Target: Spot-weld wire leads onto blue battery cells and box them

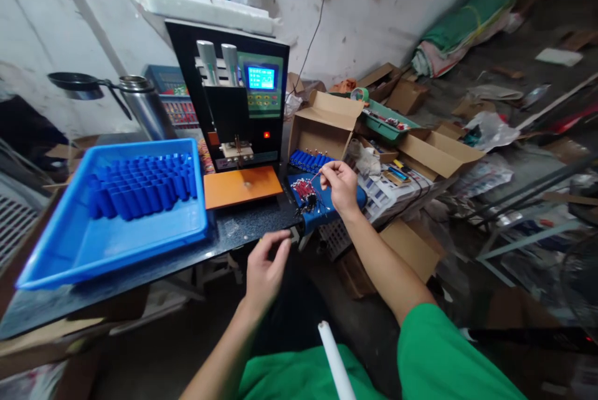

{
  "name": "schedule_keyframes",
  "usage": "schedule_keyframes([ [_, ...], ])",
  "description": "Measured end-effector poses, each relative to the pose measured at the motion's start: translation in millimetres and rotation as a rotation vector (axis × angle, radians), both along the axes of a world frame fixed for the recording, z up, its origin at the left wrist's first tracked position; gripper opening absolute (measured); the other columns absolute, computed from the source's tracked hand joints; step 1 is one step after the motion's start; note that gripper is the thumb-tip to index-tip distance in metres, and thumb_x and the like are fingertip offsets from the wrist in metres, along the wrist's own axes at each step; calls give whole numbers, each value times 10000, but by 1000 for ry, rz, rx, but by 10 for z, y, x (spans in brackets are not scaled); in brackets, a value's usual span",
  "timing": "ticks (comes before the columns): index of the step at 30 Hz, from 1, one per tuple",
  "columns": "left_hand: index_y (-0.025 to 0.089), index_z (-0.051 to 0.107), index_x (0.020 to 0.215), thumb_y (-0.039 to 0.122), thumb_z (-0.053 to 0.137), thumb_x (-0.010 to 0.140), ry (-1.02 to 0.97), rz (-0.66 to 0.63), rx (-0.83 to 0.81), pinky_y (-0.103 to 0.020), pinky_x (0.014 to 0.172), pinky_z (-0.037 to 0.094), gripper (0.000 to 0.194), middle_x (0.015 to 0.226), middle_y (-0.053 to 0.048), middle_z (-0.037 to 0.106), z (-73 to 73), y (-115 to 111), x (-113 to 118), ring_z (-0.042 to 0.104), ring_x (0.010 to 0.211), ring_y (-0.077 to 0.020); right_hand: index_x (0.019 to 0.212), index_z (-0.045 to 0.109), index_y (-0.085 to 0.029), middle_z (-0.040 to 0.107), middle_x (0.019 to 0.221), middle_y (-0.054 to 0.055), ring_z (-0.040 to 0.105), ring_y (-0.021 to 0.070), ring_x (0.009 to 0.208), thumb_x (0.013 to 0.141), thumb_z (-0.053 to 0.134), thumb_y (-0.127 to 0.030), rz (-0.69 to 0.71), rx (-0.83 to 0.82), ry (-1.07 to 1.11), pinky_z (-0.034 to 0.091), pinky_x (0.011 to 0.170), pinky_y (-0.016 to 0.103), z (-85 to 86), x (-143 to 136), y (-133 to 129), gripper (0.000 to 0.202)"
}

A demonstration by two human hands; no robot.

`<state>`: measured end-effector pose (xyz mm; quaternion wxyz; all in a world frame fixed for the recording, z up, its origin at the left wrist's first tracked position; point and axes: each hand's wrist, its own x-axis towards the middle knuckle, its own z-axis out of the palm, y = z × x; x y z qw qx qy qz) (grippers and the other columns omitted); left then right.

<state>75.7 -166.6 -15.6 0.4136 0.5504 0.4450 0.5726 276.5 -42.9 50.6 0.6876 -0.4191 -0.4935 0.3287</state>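
1. The dark counter [233, 228] stood by a stained wall [369, 26]; clutter littered the floor [498, 85].
2. A black machine [187, 54] stood between the blue tray [154, 228] of blue cylinders [144, 187] and the wire pile [306, 191].
3. The right hand [339, 187] pinched a thin wire [316, 176] beside the pile; the left hand [265, 272], thumb and fingers apart, hung near the counter's edge.

The tray [154, 228] is located on the left section of the table [233, 230], with the cylinders [144, 185] arrayed inside it and the jug [146, 108] behind it. The plate [243, 187] is positioned immediately right of the tray, before the machine [227, 110]. Further right, the wires [304, 190] lie on the support [322, 218], before the open carton [334, 114].
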Motion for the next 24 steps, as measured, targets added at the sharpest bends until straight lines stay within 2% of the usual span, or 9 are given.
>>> schedule_keyframes([
  [2, 198, 754, 983, 418, 699, 851, 71, 80, 66, -315, 830, 526, 263, 968, -64, 741, 256, 138, -48, 670, 900, -191, 784, 588, -202, 591, 590, -47, 502, 76, 463, 813, 701, -388, 79, -26, 19, 421, 462, 209, -17, -230, -198, 219],
  [5, 178, 747, 965, 433, 717, 817, 39, 70, 5, -287, 728, 523, 297, 890, -57, 741, 435, 276, -86, 658, 788, -171, 785, 601, -202, 590, 587, -49, 494, 76, 458, 815, 711, -377, 155, -61, 64, 415, 459, 215, -45, -513, -412, 209],
  [12, 152, 721, 803, 497, 741, 772, -34, 35, -140, -238, 556, 440, 347, 682, -20, 656, 485, 305, -198, 524, 566, -106, 798, 597, -203, 572, 573, -50, 492, 85, 464, 817, 725, -411, 235, -116, 110, 420, 475, 230, -113, -808, -524, 245],
  [17, 156, 692, 783, 504, 727, 781, 11, 30, -162, -236, 557, 413, 349, 660, -1, 617, 508, 321, -360, 490, 565, -100, 956, 627, -215, 659, 790, -2, 576, 116, 617, 788, 745, -491, 362, -174, 76, 479, 547, 243, -211, -906, -517, 344],
  [20, 166, 678, 773, 482, 704, 797, 114, 17, -155, -251, 597, 433, 318, 677, -4, 620, 527, 330, -486, 512, 608, -118, 866, 673, -201, 658, 793, 13, 600, 142, 695, 785, 750, -462, 461, -192, -73, 507, 639, 270, -276, -978, -547, 284],
  [24, 173, 644, 749, 473, 667, 822, 222, 16, -182, -262, 620, 438, 310, 682, -8, 615, 527, 277, -588, 531, 645, -136, 767, 686, -205, 676, 763, 25, 614, 173, 714, 802, 726, -438, 463, -184, -150, 513, 697, 308, -370, -1078, -606, 239],
])
